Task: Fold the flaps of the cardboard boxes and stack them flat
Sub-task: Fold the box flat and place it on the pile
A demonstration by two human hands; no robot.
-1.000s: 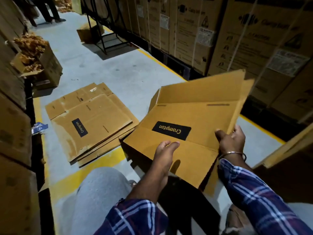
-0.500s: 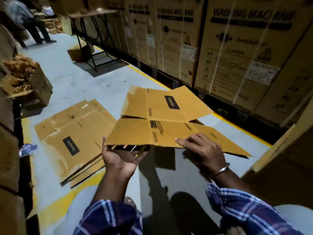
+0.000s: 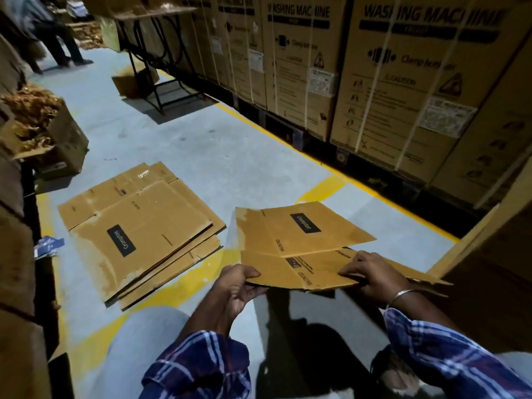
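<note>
Cardboard, brown and flattened, is what we hold above the grey floor (image 3: pixel 230 156): a collapsed box (image 3: pixel 299 249) with a black "Crompton" label on its far panel, kept roughly level in front of our knees. Our left hand (image 3: pixel 236 289) grips the near left edge, thumb on top and fingers curled underneath. Our right hand (image 3: pixel 371 273) pinches the near right part, fingers laid over the upper face and the thumb tucked below; a metal bangle (image 3: pixel 403 295) sits on that wrist. Both arms wear blue plaid sleeves (image 3: pixel 201 367).

Just to the left of the held box, apart from it, a stack of flattened boxes (image 3: pixel 138 228) lies on the floor, the top one showing the same black label, its near corner crossing a yellow floor line (image 3: pixel 178 289). Farther left stands an open carton of shredded brown packing (image 3: pixel 37 122), and a blue scrap (image 3: pixel 47 246) lies near the dark shelving at the frame's edge.

Along the right runs a row of large strapped cartons printed "WASHING MACHINE" (image 3: pixel 397 82), resting on dark pallets behind another yellow line. At the far end we see a black metal stand (image 3: pixel 155 82) with a small box (image 3: pixel 135 79) beneath it, and the legs of another person (image 3: pixel 62 50).
</note>
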